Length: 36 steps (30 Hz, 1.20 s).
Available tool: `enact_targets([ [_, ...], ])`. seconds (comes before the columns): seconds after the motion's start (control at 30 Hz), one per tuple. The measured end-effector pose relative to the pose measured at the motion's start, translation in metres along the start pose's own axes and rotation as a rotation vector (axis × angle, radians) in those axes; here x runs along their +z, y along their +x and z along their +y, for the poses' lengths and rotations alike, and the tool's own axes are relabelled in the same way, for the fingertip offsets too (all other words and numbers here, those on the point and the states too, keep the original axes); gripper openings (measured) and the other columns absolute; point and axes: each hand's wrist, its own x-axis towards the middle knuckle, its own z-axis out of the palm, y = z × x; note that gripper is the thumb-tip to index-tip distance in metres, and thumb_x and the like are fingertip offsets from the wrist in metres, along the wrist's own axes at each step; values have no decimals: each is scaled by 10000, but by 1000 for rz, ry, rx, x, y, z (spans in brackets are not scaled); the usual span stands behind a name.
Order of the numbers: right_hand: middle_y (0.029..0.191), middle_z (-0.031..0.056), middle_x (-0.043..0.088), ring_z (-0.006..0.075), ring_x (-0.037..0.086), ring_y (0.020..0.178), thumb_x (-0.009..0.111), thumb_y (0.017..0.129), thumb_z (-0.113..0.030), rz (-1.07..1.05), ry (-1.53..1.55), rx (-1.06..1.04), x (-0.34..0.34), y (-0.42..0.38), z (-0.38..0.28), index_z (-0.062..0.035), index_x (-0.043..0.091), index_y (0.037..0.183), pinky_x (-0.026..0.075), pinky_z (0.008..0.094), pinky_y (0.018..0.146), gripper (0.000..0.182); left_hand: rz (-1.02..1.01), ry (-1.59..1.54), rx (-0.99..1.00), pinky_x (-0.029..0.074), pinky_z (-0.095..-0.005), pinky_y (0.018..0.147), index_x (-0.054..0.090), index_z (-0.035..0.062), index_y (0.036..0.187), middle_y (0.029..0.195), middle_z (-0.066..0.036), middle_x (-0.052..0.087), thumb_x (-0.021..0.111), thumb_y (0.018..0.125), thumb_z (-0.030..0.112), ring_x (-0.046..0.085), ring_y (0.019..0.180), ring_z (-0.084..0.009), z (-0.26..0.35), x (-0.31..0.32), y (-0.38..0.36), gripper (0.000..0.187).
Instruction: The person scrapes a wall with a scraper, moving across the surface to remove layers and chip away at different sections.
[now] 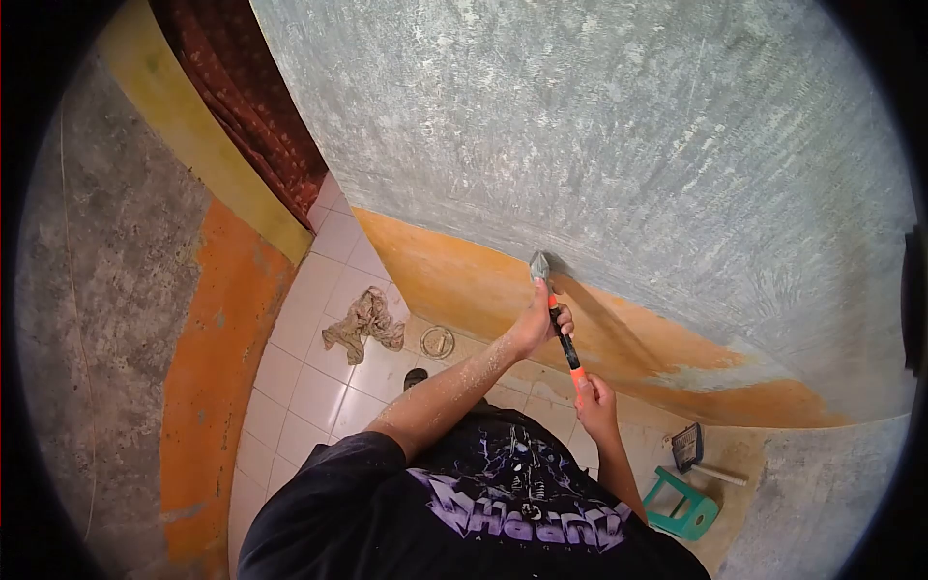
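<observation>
A long tool [564, 333] with an orange and black handle reaches from my body up to the wall. Its grey metal head [539, 265] is at the wall, near the line between the grey surface [580, 126] and the orange band [454, 261]. My left hand [543, 321] is closed round the upper handle, just below the head. Lower down, my right hand [595, 398] grips the orange end of the handle. Pale specks cover the left forearm.
A crumpled cloth [364, 325] and a round object [437, 342] lie on the tiled floor [290, 387]. At the lower right are a green plastic stool [688, 512] and a dark scoop-like object [687, 448]. A red curtain [246, 97] hangs at the upper left.
</observation>
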Motion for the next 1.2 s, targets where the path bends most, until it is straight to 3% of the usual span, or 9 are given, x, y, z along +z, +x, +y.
enact_targets([
  [0.5, 598, -47, 455, 42, 404, 448, 557, 1008, -304, 39, 62, -4, 12, -10, 4, -21, 598, 1011, 324, 216, 402, 286, -33, 0, -54, 468, -397, 727, 327, 156, 1122, 704, -34, 376, 215, 957, 706, 452, 655, -188, -3, 1, -3, 585],
  [0.9, 599, -53, 455, 35, 407, 464, 570, 998, -306, 49, -8, -48, 21, 1, 4, -22, 621, 1021, 322, 216, 414, 290, 15, 36, 27, 459, -370, 704, 316, 155, 1122, 653, -17, 359, 193, 954, 718, 449, 613, -179, 5, -7, -3, 601],
  [1.1, 620, -65, 432, 26, 392, 514, 584, 994, -287, 57, 117, 69, 20, -8, 1, 13, 627, 1046, 300, 212, 454, 307, 32, 29, -30, 448, -377, 724, 337, 137, 1131, 657, -22, 349, 212, 949, 717, 429, 620, -187, 7, 3, -6, 620],
  [1.2, 615, -65, 437, 27, 390, 508, 576, 996, -269, 44, 12, -52, 33, 4, -2, 18, 625, 1048, 301, 214, 453, 295, 66, 25, 21, 453, -384, 716, 344, 143, 1132, 657, -24, 352, 217, 950, 715, 432, 621, -187, 10, -9, -7, 614],
])
